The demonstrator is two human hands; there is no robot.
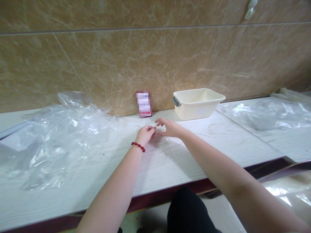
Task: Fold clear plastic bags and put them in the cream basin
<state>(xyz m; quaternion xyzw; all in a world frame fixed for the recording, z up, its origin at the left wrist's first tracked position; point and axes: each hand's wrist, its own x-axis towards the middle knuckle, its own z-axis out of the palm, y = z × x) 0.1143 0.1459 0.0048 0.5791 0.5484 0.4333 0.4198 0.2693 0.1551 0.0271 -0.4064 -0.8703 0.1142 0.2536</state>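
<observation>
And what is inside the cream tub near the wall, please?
Inside the cream tub, only its upper inner walls are visible. Its near side covers the bottom, so I cannot tell whether anything lies there.

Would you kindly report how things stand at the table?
Left hand pinched, right hand open beside it. Anything held: too unclear to tell. Cream tub beyond, plastic heap leftward.

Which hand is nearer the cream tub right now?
Right. The right hand is in front of the tub, toward its left end; the left hand is farther off to the left.
</observation>
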